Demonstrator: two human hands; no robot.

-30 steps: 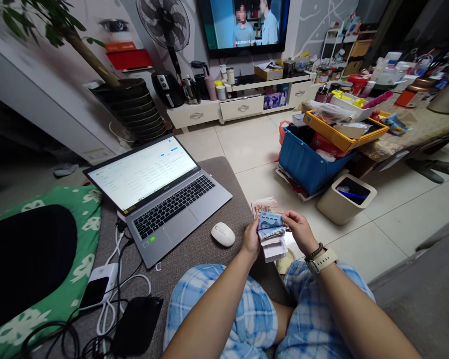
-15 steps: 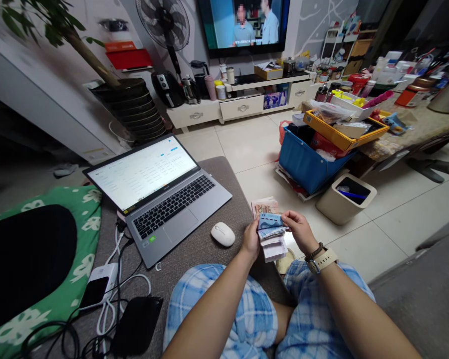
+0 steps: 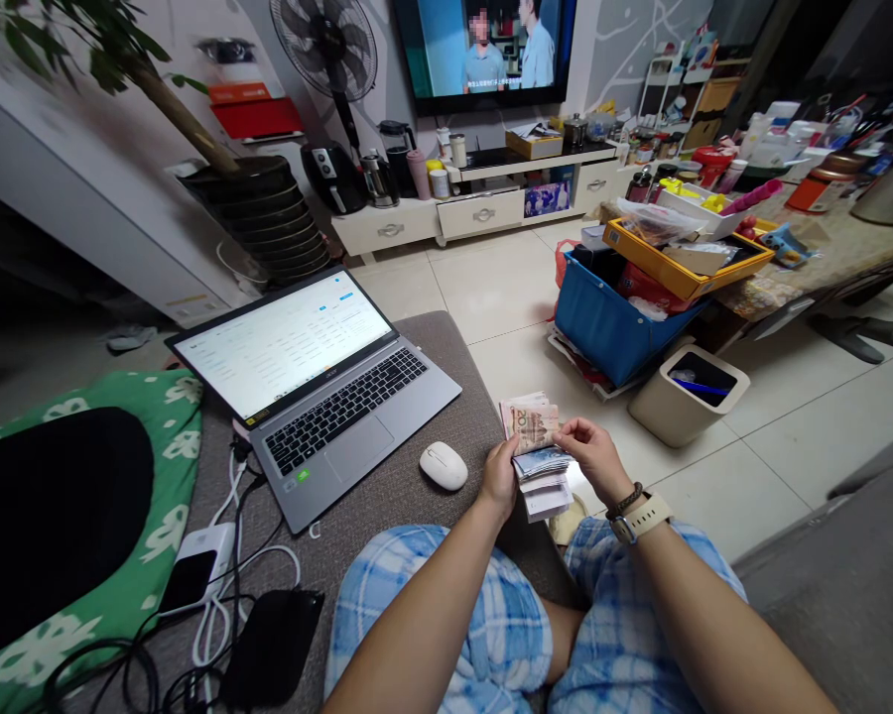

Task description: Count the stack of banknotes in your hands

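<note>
A stack of banknotes (image 3: 543, 484) is folded over in my left hand (image 3: 500, 478), whose fingers are closed around its left side. On the upper part a brownish note (image 3: 530, 426) marked 20 faces up; bluish and pale notes fan out below it. My right hand (image 3: 593, 454) pinches the right edge of the notes between thumb and forefinger, and a watch and a dark bracelet sit on that wrist. Left of the hands, a white mouse (image 3: 444, 466) rests on the grey cushioned seat (image 3: 409, 506).
An open laptop (image 3: 357, 446) stands on the seat, with cables and a white power bank (image 3: 197, 565) to its left. On the tiled floor to the right are a beige bin (image 3: 666, 416) and a loaded blue crate (image 3: 602, 322). A cluttered table (image 3: 855, 228) stands beyond.
The blue note that faced up on the upper part has gone down onto the lower notes, and the brownish note now shows. Both hands stay in nearly the same place.
</note>
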